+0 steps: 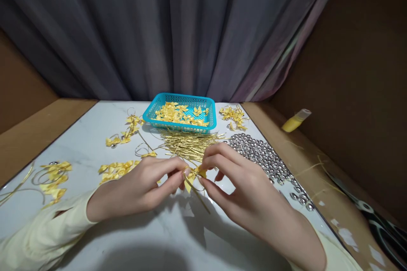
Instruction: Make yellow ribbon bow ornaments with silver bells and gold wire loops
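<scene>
My left hand [143,188] and my right hand [241,190] meet over the white marble table [178,237]. Between their pinched fingertips is a small yellow ribbon bow [194,174] with a thin gold wire [202,199] trailing down from it. Both hands are closed on the bow. Just behind my fingers lies a bundle of gold wires [189,142]. A pile of silver bells [263,156] lies to the right of my right hand.
A turquoise basket [159,106] of yellow bows stands at the back centre. Finished bows with wire loops lie at the left [52,178], centre-left [117,168], back-left [125,131] and back-right [233,116]. A yellow glue tube [295,120] and scissors [378,220] rest on the brown ledge at right.
</scene>
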Motion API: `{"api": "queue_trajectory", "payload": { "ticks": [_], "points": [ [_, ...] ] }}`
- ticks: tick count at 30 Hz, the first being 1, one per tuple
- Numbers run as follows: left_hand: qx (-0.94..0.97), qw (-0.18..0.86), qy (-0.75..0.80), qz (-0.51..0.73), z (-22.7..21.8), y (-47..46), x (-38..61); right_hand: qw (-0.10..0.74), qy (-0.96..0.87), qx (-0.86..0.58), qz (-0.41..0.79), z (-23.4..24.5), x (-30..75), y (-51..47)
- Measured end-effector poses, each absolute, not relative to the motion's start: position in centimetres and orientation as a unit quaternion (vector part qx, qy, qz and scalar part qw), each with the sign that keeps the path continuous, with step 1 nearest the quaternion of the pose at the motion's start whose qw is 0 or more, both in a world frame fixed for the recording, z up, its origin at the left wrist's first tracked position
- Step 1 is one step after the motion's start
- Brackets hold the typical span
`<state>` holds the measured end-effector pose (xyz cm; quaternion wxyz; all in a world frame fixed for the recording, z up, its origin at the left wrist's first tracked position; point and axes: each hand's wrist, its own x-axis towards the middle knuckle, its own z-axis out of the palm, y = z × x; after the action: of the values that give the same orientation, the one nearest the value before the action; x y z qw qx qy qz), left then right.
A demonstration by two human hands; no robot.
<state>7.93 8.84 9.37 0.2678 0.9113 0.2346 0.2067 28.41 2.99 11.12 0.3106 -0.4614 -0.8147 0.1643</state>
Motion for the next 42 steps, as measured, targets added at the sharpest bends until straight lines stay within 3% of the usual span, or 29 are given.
{"api": "queue_trajectory", "payload": {
  "ticks": [31,42],
  "points": [
    [0.929,0.234,0.208,0.197,9.2,9.2,8.5,0.315,-0.754,-0.492,0.301,11.2,28.4,4.1],
    [0.936,0.220,0.204,0.187,9.1,9.2,8.3,0.268,-0.765,-0.495,0.313,11.3,28.4,4.1]
  ]
}}
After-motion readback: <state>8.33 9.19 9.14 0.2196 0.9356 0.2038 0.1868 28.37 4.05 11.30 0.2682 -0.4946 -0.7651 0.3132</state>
